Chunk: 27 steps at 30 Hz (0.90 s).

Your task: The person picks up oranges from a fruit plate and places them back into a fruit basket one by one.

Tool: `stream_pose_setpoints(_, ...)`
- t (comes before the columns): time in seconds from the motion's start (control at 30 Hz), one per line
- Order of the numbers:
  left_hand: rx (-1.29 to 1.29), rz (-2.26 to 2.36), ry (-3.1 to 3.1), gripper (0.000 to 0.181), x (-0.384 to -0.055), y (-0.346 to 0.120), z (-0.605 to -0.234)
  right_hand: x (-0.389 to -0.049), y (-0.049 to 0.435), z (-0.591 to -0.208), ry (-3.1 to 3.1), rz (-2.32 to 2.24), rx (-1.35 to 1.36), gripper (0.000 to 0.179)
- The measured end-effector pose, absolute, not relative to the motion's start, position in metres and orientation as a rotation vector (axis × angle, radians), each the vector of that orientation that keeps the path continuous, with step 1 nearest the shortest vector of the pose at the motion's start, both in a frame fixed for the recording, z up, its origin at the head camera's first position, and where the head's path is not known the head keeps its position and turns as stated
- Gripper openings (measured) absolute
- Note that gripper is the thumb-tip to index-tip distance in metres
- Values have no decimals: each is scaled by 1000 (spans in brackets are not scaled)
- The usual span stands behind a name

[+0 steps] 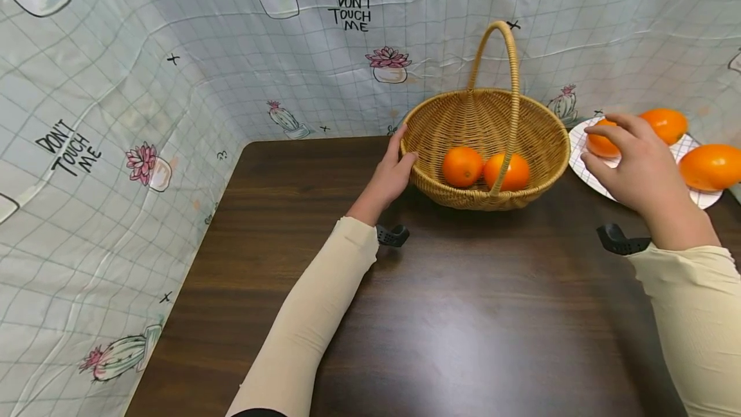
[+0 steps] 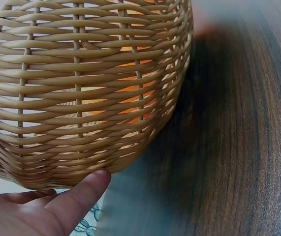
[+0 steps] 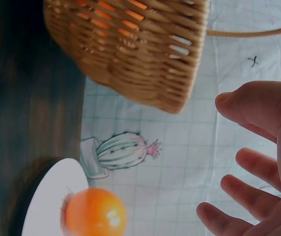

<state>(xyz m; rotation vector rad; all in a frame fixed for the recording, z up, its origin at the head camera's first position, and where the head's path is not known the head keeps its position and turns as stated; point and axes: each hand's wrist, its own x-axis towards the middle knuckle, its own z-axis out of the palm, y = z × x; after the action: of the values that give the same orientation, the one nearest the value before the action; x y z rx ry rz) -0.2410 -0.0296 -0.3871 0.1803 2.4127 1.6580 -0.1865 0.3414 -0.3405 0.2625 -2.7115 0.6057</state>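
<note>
My left hand [image 1: 386, 180] grips the left rim of a woven wicker basket [image 1: 442, 118], which has a tall arched handle. Two oranges lie inside, one [image 1: 462, 166] on the left and the other [image 1: 517, 172] partly behind the handle. To the right, my right hand [image 1: 645, 172] hovers over a white plate [image 1: 581, 153] with fingers spread apart and nothing between them. Three oranges are visible on that plate: one [image 1: 602, 140] partly covered by the fingers, one [image 1: 668, 126] behind the hand, one [image 1: 712, 167] at the right. The right wrist view shows an orange [image 3: 96, 212] apart from the fingers.
The dark wooden table [image 1: 463, 314] stretches out in front of the basket. A patterned cloth [image 1: 324, 69] with cactus drawings hangs behind and along the left side. Black camera mounts [image 1: 393, 235] sit at both wrists.
</note>
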Motion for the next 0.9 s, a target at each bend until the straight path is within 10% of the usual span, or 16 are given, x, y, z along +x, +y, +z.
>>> stream_pose_setpoints(0.9,188,1654,2405,60,-239,-30,-385,-193,400,-357,-2792,583,-40,62)
